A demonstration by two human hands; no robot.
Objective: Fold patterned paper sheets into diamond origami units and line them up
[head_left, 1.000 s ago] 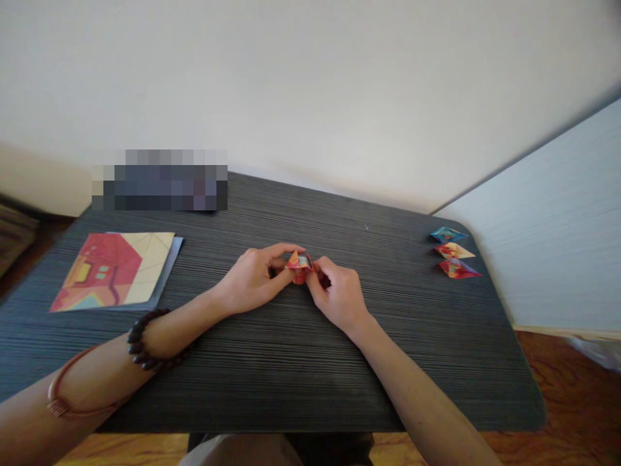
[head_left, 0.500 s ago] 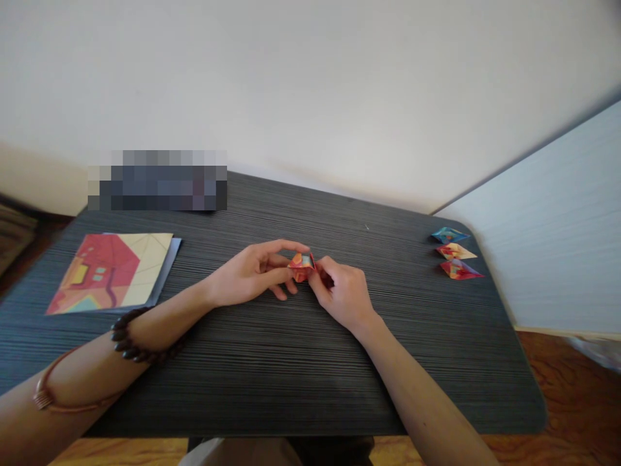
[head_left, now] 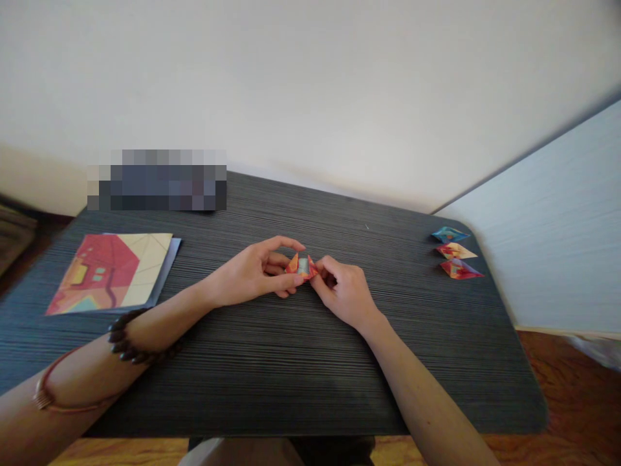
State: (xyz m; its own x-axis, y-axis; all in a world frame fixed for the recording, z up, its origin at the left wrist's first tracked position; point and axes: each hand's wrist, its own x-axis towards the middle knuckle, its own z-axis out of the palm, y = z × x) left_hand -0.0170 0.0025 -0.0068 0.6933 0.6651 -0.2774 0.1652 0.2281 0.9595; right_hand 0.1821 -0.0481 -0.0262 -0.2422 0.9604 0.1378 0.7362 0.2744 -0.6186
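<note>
A small folded paper piece (head_left: pixel 303 266), red and orange with a pale grey middle, is held between my two hands just above the dark table. My left hand (head_left: pixel 255 268) has its thumb along the near edge of the paper and its index finger arched over the far side. On the right end, my right hand (head_left: pixel 345 288) pinches the paper between thumb and curled index finger. The tips of the right fingers are partly hidden behind the paper and the thumb.
Three folded paper pieces, one blue (head_left: pixel 450 234), one cream and red (head_left: pixel 456 250) and one red (head_left: pixel 460 269), lie in a column at the table's (head_left: pixel 301 375) right end. Printed paper sheets (head_left: pixel 111 272) lie at the left. A blurred-out object (head_left: pixel 165 184) stands behind them.
The folded paper has turned, so more of its pale middle faces up. My left thumb has moved right onto its near edge. My right hand keeps its pinch.
</note>
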